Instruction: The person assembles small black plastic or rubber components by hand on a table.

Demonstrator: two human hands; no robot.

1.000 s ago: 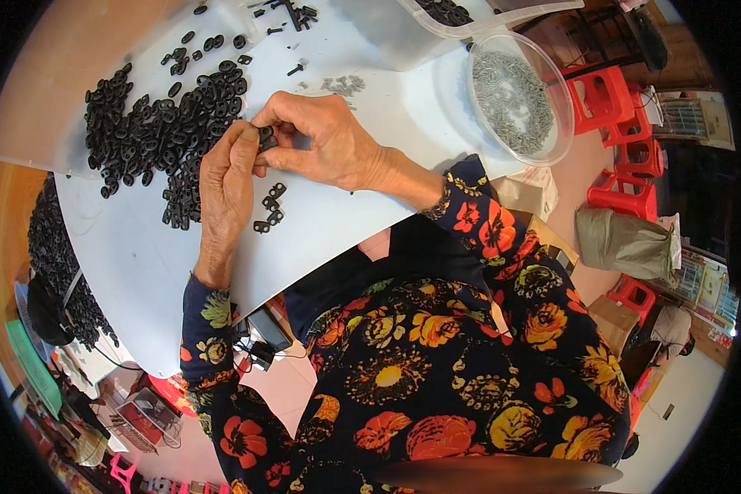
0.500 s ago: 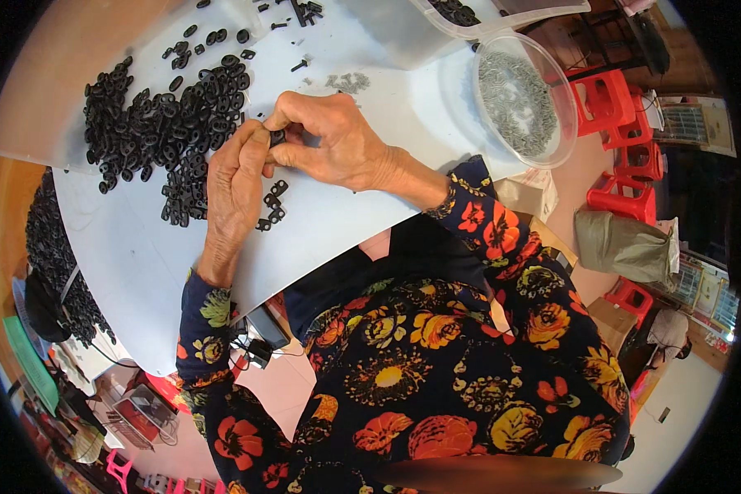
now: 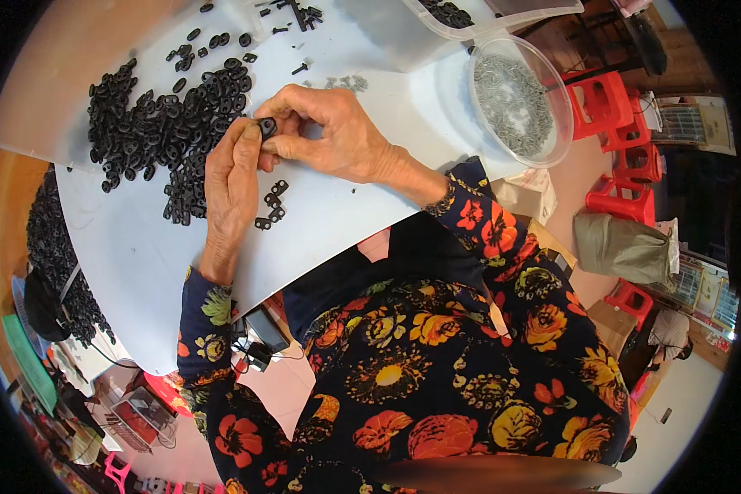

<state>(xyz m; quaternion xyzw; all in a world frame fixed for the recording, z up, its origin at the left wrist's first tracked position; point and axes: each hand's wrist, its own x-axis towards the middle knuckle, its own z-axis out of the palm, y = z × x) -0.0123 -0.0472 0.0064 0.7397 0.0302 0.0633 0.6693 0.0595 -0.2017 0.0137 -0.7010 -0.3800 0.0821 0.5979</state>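
Between my two hands, above the white table [image 3: 132,280], is a small black oval plastic piece with holes, which looks like a cord lock [image 3: 267,128]. My left hand [image 3: 235,165] pinches it from the left with thumb and fingers. My right hand [image 3: 329,132] closes on it from the other side, its thumb and forefinger at the piece. Fingers hide part of it. A large heap of similar black pieces [image 3: 152,123] spreads to the left and beyond my left hand. Several more loose pieces [image 3: 274,206] lie just right of my left wrist.
A clear round tub [image 3: 566,123] of tiny metal springs [image 3: 512,103] stands at the right. Some springs [image 3: 346,83] lie beyond my right hand, with black pegs [image 3: 302,68] farther off. A clear bin [image 3: 519,18] is at the back; red stools [image 3: 601,103] stand on the right.
My fingers have shifted slightly around the black piece, and more of it now shows between them. Both hands stay in nearly the same place over the table.
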